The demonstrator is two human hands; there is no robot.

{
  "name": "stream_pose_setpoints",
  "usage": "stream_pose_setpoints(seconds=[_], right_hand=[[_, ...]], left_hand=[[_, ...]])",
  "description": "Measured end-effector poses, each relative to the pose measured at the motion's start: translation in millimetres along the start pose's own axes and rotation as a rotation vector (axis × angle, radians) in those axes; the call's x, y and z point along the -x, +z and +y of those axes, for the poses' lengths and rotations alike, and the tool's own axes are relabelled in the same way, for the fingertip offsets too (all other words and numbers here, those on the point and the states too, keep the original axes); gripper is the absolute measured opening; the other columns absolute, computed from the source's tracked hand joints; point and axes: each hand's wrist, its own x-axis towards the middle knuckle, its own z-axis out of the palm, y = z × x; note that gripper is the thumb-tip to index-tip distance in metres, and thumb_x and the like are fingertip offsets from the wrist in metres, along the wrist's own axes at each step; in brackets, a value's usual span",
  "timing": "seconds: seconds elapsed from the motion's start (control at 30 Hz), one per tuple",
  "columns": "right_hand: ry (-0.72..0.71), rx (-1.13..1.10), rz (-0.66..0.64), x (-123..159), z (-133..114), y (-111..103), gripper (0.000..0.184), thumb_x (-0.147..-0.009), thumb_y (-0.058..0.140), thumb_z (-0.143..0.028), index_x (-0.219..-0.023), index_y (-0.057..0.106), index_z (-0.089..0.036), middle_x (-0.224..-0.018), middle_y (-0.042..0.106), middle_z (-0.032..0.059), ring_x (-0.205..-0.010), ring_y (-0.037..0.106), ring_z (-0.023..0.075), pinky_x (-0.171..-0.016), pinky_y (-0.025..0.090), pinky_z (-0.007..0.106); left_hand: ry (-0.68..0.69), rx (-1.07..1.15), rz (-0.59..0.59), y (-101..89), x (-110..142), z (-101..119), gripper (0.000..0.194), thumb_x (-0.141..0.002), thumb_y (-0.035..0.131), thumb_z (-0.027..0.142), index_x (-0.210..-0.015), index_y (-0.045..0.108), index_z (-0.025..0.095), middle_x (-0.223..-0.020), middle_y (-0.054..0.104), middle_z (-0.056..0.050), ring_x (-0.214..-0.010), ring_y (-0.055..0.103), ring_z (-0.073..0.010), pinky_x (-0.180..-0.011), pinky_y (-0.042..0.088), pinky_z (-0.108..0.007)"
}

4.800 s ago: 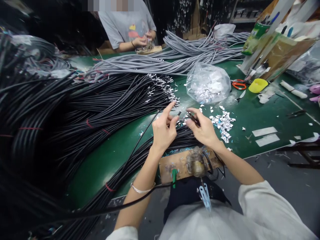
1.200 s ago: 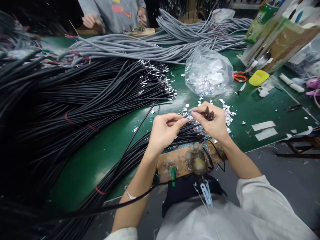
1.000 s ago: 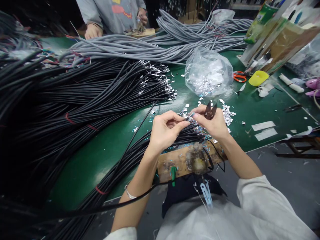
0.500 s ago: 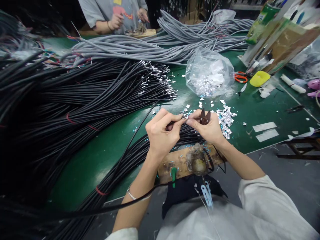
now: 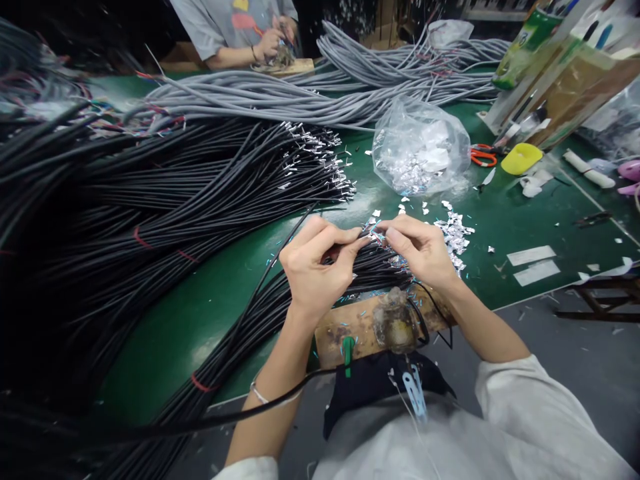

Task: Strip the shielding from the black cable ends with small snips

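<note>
My left hand [image 5: 314, 267] pinches the end of a black cable [image 5: 280, 257] that runs back over the green table [image 5: 200, 313] and under my forearm. My right hand [image 5: 420, 250] is closed, thumb and forefinger pinching the fine wires at that cable's tip, right against my left fingertips. The snips seen in this hand earlier are hidden in the palm. Below my hands lies a bundle of black cables [image 5: 260, 313] and a worn wooden block [image 5: 370, 323] at the table's edge.
A big heap of black cables [image 5: 150, 193] with foil-wrapped ends fills the left. Grey cables [image 5: 280, 100] lie behind. A clear bag of foil scraps [image 5: 420, 150], loose foil bits [image 5: 453, 230], orange scissors [image 5: 483, 157] and a yellow dish [image 5: 520, 159] sit right. Another person [image 5: 240, 30] works across the table.
The snips' blades, sticking up from my right hand a second ago, have dropped out of sight. Both hands have stayed together at the cable's tip, shifting slightly left.
</note>
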Motion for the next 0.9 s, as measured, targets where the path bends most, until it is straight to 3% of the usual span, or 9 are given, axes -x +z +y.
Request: stream_pose_setpoints(seconds=[0.63,0.8,0.9], right_hand=[[-0.022,-0.003,0.004,-0.3,1.6,-1.6,0.018,-0.085,0.058,-0.028,-0.095,0.073,-0.024,-0.083,0.071,0.0010,-0.073,0.059,0.0112,-0.072,0.047,0.030],[-0.012,0.027,0.034,0.4,-0.3,-2.6,0.018,-0.085,0.058,-0.029,-0.094,0.073,-0.023,-0.086,0.071,0.0013,-0.075,0.060,0.0118,-0.072,0.047,0.030],[-0.023,0.071,0.062,2.0,-2.8,-2.6,0.018,-0.086,0.057,-0.029,-0.095,0.072,-0.024,-0.088,0.071,0.0018,-0.077,0.060,0.0128,-0.072,0.048,0.031]], left_hand=[[0.001,-0.011,-0.044,-1.3,-1.3,0.4,0.005,-0.070,0.072,0.016,-0.069,0.067,0.016,-0.063,0.058,0.003,-0.052,0.048,-0.0052,-0.047,0.038,-0.018],[-0.179,0.082,-0.096,-0.7,0.4,2.4,0.007,-0.071,0.073,0.022,-0.074,0.068,0.017,-0.066,0.065,0.002,-0.053,0.057,-0.0071,-0.052,0.047,-0.019],[-0.348,0.249,-0.213,-0.9,1.4,3.2,0.012,-0.078,0.066,0.026,-0.072,0.067,0.016,-0.053,0.062,0.003,-0.042,0.056,-0.0066,-0.044,0.046,-0.017]])
